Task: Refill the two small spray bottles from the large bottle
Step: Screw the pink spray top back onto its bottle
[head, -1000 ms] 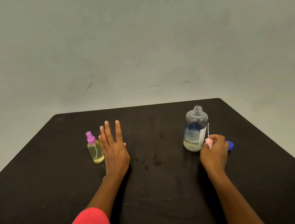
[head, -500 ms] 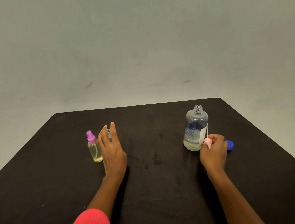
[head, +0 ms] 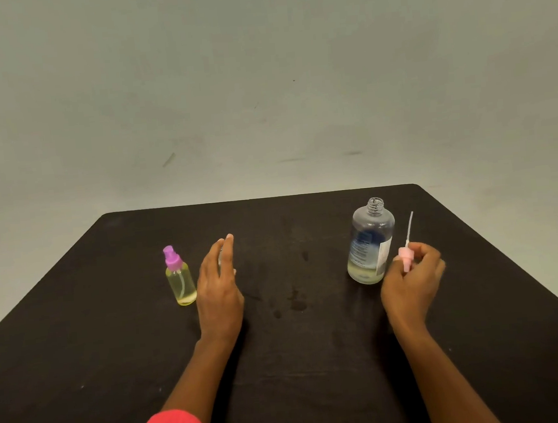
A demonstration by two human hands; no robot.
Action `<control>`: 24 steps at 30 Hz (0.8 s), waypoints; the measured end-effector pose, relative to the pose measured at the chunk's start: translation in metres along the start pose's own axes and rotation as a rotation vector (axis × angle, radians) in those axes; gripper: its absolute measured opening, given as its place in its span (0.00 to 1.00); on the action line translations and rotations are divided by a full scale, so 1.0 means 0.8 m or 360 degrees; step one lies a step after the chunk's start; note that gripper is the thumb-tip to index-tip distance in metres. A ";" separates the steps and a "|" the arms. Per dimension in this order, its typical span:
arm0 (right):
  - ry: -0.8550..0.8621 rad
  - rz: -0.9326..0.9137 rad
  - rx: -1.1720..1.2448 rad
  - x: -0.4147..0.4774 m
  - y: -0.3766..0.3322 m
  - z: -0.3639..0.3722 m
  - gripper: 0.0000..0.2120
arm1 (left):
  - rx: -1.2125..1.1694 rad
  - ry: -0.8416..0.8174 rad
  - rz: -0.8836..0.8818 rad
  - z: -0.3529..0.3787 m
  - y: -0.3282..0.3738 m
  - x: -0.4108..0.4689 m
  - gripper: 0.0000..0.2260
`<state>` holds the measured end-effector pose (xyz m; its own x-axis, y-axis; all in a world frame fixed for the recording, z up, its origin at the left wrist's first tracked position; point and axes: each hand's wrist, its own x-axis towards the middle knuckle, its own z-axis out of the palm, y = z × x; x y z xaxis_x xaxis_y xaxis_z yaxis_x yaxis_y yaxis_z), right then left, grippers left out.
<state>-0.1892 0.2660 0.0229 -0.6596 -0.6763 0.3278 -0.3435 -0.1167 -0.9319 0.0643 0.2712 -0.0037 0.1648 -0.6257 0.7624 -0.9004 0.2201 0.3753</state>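
The large bottle (head: 371, 243) stands upright and uncapped on the right of the tabletop (head: 301, 361), with only a shallow layer of pale liquid in its base. Your right hand (head: 413, 279) is just to its right, fingers pinched on the pink spray head (head: 404, 261), whose dip tube (head: 410, 227) points up and away from you. Well apart, your left hand (head: 218, 290) stands edge-on, fingers straight and close together. A clear sliver between them is probably the second small bottle (head: 221, 259), though it is mostly hidden and I cannot tell whether the fingers touch it. The purple-topped spray bottle (head: 180, 282) stands capped just left of that hand, nearly full of yellowish liquid. If that head belongs there, carry it leftward with the tube turned down.
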 end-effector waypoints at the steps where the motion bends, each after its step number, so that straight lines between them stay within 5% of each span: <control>1: 0.0043 -0.0057 0.0054 -0.001 -0.002 0.000 0.15 | -0.0062 0.0003 0.0013 -0.003 0.005 -0.002 0.32; 6: 0.0028 -0.0345 0.0343 -0.015 -0.009 0.005 0.16 | -0.0405 -0.0046 -0.0010 -0.018 0.028 -0.022 0.32; 12: -0.0420 -0.0847 0.0664 -0.052 -0.013 0.015 0.13 | -0.0554 -0.0093 -0.0058 -0.022 0.046 -0.036 0.33; 17: -0.0702 -0.0916 0.0640 -0.071 -0.009 0.029 0.13 | -0.0455 -0.0106 0.0009 -0.016 0.043 -0.037 0.25; 24: -0.0691 -0.0867 0.0624 -0.074 -0.013 0.024 0.14 | -0.0467 -0.0114 0.0063 -0.017 0.041 -0.036 0.21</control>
<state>-0.1339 0.2932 0.0102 -0.1199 -0.6640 0.7380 -0.2291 -0.7048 -0.6714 0.0354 0.3066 -0.0066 0.0937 -0.6610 0.7445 -0.7489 0.4460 0.4902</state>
